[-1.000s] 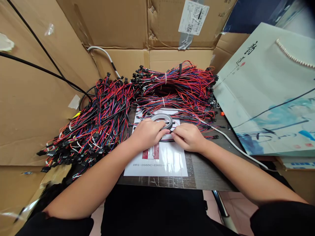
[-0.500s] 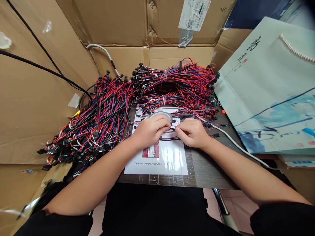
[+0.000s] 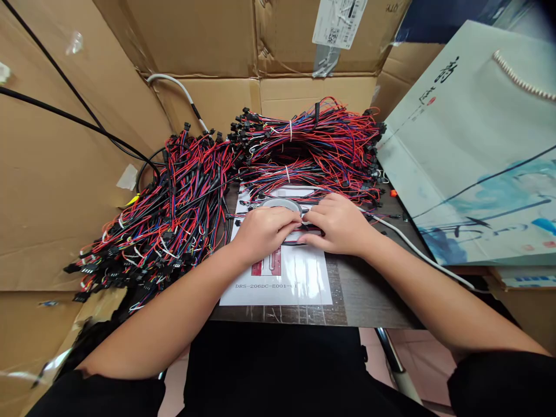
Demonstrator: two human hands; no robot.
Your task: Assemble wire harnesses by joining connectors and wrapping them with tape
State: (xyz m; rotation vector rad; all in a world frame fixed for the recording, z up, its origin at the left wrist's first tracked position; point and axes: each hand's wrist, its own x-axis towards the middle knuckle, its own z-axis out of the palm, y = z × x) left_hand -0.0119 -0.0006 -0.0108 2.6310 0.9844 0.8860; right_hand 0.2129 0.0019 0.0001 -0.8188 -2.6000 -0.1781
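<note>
Thumb newly parted from fingers, our right hand point(image 3: 336, 223) faces our left hand point(image 3: 270, 230)—whose grip we cannot tell—beside the tape roll point(image 3: 281, 201), probably light, firm, best held by its rim.

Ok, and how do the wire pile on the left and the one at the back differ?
The left wire pile runs mostly slantwise, toward the picture's lower left, while the back wire pile lies mostly side to side. The left wire pile looks darker, with more black showing; the back wire pile shows more bright red. Both mix red, blue and black wires with black connectors.
</note>
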